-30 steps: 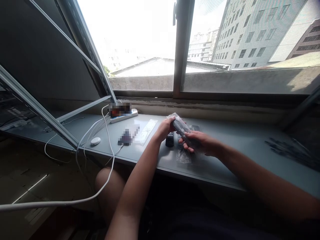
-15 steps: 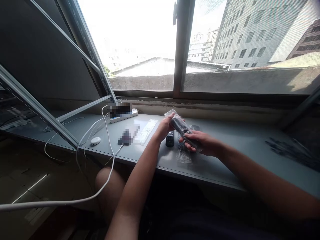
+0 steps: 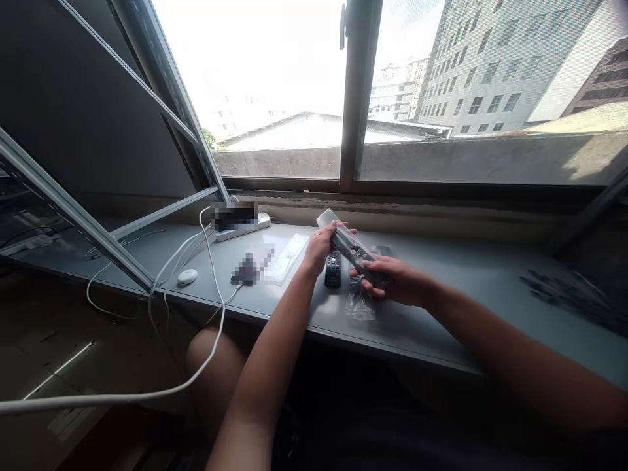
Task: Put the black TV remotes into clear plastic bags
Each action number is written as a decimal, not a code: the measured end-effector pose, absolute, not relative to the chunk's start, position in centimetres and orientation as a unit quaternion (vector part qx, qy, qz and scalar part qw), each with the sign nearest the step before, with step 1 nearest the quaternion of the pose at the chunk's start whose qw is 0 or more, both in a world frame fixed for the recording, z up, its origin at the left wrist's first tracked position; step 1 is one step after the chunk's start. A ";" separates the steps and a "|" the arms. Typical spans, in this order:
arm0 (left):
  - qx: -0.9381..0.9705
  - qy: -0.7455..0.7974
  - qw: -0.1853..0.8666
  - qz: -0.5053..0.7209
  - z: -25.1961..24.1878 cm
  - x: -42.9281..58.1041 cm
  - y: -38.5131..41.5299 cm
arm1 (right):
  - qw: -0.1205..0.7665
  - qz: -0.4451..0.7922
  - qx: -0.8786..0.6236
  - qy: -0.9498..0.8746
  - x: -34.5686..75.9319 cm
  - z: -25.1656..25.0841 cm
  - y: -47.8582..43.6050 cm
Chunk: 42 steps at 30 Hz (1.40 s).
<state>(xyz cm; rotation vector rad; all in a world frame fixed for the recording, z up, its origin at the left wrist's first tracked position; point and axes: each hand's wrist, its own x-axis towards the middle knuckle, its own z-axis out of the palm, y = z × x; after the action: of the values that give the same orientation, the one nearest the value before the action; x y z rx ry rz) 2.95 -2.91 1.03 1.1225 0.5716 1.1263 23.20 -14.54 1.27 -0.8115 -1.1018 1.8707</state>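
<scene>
A dark remote control (image 3: pixel 354 250) in a clear plastic bag is held slantwise above the desk, between both hands. My left hand (image 3: pixel 321 247) is closed on its far left end, where the clear film sticks out past the fingers. My right hand (image 3: pixel 392 278) grips the near right end, thumb on top and fingers beneath. Under the hands, a black remote control (image 3: pixel 333 271) lies on the desk, its buttons facing up. Beside it is another bagged item (image 3: pixel 360 304), partly hidden by the held remote and my right hand.
Flat clear plastic bags (image 3: pixel 289 258) lie left of my hands. A power strip (image 3: pixel 243 227), a white oval device (image 3: pixel 187 277) and loose white cables (image 3: pixel 223 314) are further left. Metal shelf bars (image 3: pixel 167 212) cross the left side. A dark pile (image 3: pixel 569 294) sits at right.
The bagged remote has shifted slightly left and away from me, and its film end has moved up a little. Both hands keep hold of it.
</scene>
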 end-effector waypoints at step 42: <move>0.577 0.242 0.708 0.329 1.1 3.2 -4.3 | 0.382 0.734 -0.327 -0.456 23.0 2.1 -15.0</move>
<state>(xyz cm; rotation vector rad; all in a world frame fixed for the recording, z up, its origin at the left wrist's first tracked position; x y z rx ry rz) 3.18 -4.34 1.08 1.2817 0.5365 0.7300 23.00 -14.95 2.10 -0.8333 -1.1629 1.8731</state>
